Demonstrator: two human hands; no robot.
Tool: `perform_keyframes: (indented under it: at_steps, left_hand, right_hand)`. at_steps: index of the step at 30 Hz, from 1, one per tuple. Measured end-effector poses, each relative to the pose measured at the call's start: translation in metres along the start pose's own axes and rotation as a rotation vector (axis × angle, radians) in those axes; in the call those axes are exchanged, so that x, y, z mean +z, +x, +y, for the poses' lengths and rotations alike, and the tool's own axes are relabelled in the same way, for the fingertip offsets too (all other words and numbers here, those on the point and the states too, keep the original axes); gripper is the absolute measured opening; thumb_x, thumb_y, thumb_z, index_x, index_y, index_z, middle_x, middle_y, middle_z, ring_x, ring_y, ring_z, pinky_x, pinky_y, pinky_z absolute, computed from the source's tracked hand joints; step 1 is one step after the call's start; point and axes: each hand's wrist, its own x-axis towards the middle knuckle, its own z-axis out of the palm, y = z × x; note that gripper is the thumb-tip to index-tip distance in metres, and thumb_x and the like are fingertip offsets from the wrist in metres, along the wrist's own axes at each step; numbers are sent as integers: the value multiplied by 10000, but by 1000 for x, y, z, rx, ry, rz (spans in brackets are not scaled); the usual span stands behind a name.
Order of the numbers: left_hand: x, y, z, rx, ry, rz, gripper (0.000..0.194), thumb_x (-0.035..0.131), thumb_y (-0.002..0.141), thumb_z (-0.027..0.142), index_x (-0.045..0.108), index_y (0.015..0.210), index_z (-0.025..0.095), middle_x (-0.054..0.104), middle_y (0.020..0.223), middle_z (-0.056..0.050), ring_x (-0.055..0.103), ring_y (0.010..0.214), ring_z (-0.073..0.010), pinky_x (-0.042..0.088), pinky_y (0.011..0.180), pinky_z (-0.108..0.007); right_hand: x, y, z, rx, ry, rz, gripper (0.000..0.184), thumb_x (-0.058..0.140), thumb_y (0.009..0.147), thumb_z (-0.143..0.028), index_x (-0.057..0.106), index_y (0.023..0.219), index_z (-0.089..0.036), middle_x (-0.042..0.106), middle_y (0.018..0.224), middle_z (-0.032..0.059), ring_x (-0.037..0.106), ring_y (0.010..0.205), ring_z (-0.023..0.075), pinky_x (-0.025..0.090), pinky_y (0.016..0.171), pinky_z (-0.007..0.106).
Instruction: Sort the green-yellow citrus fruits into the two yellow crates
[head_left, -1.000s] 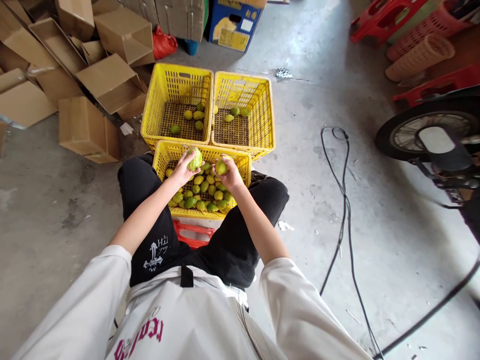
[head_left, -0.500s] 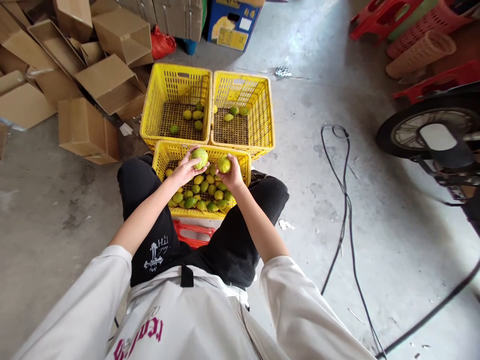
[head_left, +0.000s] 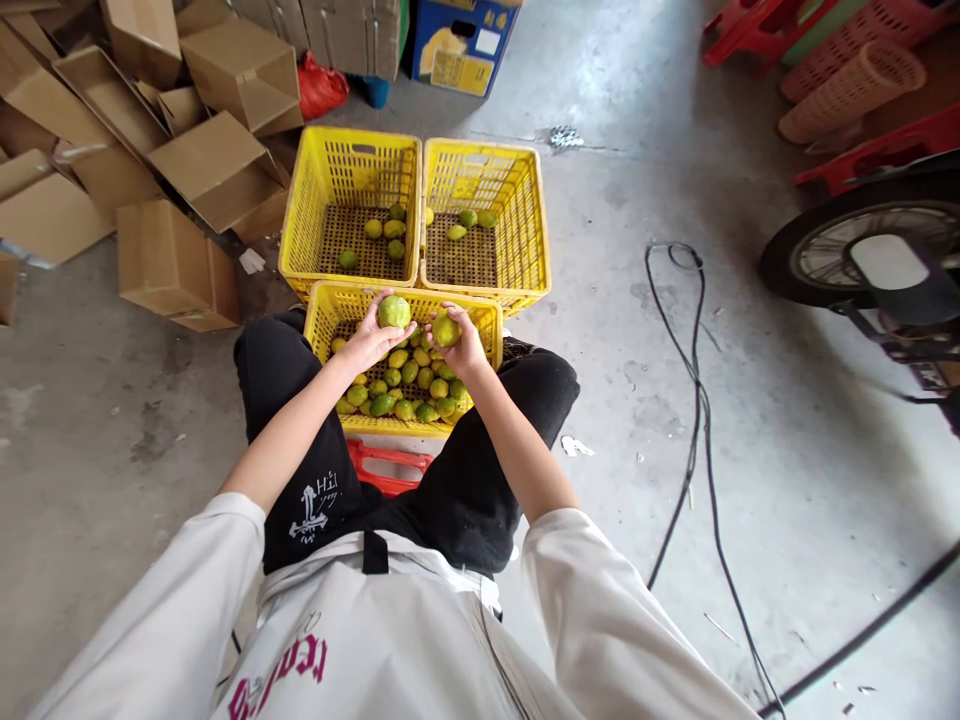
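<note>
My left hand (head_left: 367, 343) holds a green lemon (head_left: 394, 311) on its fingers, palm turned up. In my right hand (head_left: 466, 350) is a yellow-green lemon (head_left: 445, 328), gripped between thumb and fingers. Both hands are raised above the near yellow crate (head_left: 319, 320), a short gap apart. Several green and yellow lemons (head_left: 409, 372) lie in that crate, partly hidden by my hands. Behind it stand the far left yellow crate (head_left: 301, 215) and the far right yellow crate (head_left: 541, 225), each with several lemons on its slatted bottom.
Cardboard boxes (head_left: 217, 165) are heaped at the left. A blue printed carton (head_left: 461, 45) stands at the back. A black cable (head_left: 701, 390) lies on the floor at the right, near a motorbike wheel (head_left: 832, 250). A red stool (head_left: 386, 468) shows between my legs.
The lemon in my left hand has shifted slightly left and up. My right hand has turned its lemon, and its fingers now reach further over the top.
</note>
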Motion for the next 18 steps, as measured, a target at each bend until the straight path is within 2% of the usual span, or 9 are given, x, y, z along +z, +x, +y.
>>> perform_keyframes:
  at_steps: [6, 13, 16, 18]
  left_hand:
    - [-1, -1, 1, -25, 23, -1, 664, 731, 708, -56, 615, 1240, 324, 713, 1072, 38, 754, 1042, -140, 597, 987, -299]
    - [-3, 2, 0, -42, 79, 30, 620, 876, 719, 94, 622, 1235, 325, 702, 975, 44, 744, 804, -107, 621, 806, -239]
    - [-2, 3, 2, -17, 70, 41, 497, 858, 780, 166, 644, 1204, 313, 704, 977, 27, 737, 783, -121, 617, 753, -245]
    - [-2, 4, 4, -11, 37, 53, 342, 811, 860, 277, 663, 1167, 304, 707, 987, 6, 749, 818, -154, 625, 737, -269]
  right_hand:
    - [-1, 0, 0, 5, -5, -25, 181, 703, 820, -266, 595, 966, -265, 702, 816, -43, 681, 683, 131, 600, 629, 233]
    - [-2, 4, 2, 55, 97, -10, 156, 633, 833, -337, 591, 965, -265, 716, 839, 7, 755, 928, 239, 668, 779, 393]
    - [-2, 7, 4, 67, 125, -17, 165, 632, 841, -344, 580, 977, -266, 717, 861, 17, 754, 945, 250, 674, 780, 420]
    - [-1, 7, 5, 72, 105, -34, 159, 648, 857, -349, 589, 974, -258, 711, 862, 17, 743, 891, 226, 672, 751, 381]
